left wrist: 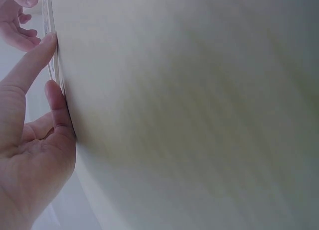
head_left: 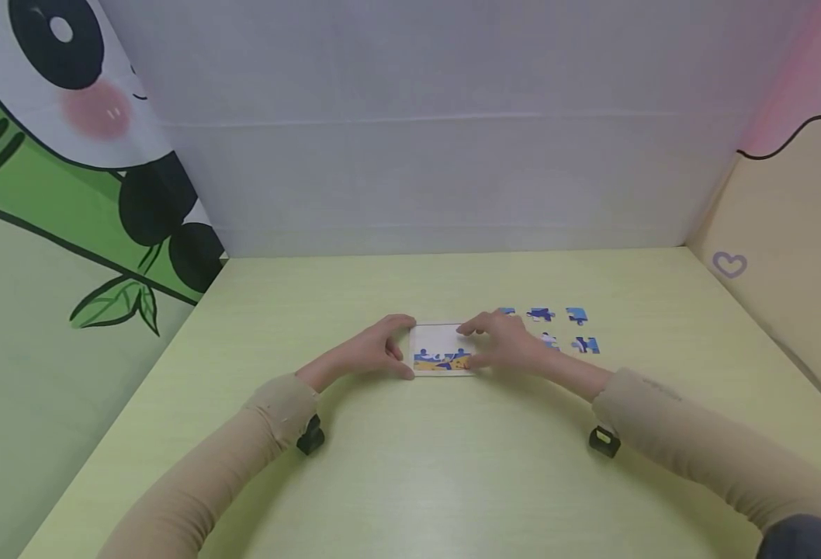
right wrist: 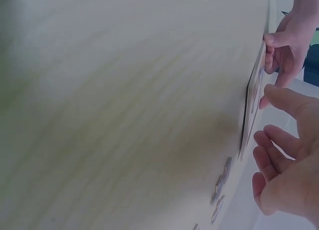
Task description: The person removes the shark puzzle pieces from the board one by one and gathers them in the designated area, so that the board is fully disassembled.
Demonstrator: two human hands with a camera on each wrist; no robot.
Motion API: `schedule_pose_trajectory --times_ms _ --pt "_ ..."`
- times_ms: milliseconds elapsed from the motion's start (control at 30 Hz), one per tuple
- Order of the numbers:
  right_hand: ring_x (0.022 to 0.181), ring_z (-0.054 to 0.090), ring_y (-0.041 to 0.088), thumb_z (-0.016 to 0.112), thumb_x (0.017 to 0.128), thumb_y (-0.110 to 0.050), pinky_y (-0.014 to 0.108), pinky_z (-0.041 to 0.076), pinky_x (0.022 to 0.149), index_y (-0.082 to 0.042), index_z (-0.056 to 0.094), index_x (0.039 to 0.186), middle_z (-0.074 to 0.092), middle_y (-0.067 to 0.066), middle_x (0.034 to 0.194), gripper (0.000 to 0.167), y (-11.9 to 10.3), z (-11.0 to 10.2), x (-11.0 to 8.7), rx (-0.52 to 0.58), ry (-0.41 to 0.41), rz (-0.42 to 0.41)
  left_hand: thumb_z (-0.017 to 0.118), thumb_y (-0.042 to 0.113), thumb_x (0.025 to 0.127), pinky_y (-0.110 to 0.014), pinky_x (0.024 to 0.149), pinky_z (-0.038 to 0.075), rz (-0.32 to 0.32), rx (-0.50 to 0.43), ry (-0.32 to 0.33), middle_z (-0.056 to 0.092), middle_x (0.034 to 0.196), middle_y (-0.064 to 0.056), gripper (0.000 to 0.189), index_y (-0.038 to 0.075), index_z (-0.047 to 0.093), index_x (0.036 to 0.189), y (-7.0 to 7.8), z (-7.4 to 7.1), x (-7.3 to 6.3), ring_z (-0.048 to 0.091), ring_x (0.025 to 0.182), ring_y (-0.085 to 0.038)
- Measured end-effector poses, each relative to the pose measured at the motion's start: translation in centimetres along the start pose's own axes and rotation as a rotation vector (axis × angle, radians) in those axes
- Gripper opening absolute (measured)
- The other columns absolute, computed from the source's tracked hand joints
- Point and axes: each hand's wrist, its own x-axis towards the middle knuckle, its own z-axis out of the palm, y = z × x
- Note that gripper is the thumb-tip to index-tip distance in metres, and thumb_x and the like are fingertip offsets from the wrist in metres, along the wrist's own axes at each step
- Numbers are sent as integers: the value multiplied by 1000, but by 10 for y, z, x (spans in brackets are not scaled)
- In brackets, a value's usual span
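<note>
A small white-framed jigsaw puzzle board (head_left: 441,329) lies on the table, its lower part filled with blue and yellow pieces (head_left: 433,361) and its upper part blank white. At the board's left side, my left hand (head_left: 375,347) holds the edge, index finger at the far corner and thumb at the near corner. My right hand (head_left: 511,343) is over the board's right side with thumb and index finger spread apart. Its thumb (right wrist: 284,98) comes down close to the fitted pieces, while the other fingers bend loosely in the right wrist view with nothing between them.
Several loose blue puzzle pieces lie right of the board, among them one at the far right (head_left: 576,315) and one nearer (head_left: 585,345). The right hand partly covers others. A pale wall (head_left: 438,178) closes off the table's (head_left: 410,466) back, with printed panels on both sides.
</note>
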Motion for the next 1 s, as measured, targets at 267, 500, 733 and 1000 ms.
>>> schedule_pose_trajectory --times_ms 267,500,733,1000 --pt "125 56 26 84 78 -28 55 35 110 -18 65 130 67 2 130 56 -1 11 0 -11 -23 -25 87 24 76 -24 84 52 -8 3 -2 24 162 -9 97 10 31 154 -1 0 1 62 93 -12" --pt "120 59 23 82 80 -21 47 43 106 -16 66 128 69 1 124 50 -5 11 -2 10 -49 -46 87 24 76 -24 84 52 -3 -5 -1 24 162 -9 97 11 31 154 0 -1 0 62 92 -12" --pt "116 55 21 76 83 -15 44 45 100 -24 70 124 63 2 124 43 -6 13 1 -50 -91 -96 86 22 76 -24 83 52 0 -17 -1 25 161 -11 96 9 31 154 2 -2 -1 62 90 -12" --pt "104 55 18 74 80 -9 35 48 90 -19 71 122 59 7 118 43 -8 9 1 -65 -106 -157 86 19 76 -24 82 52 5 -12 -3 25 161 -13 96 7 31 154 3 -2 -1 61 90 -12"
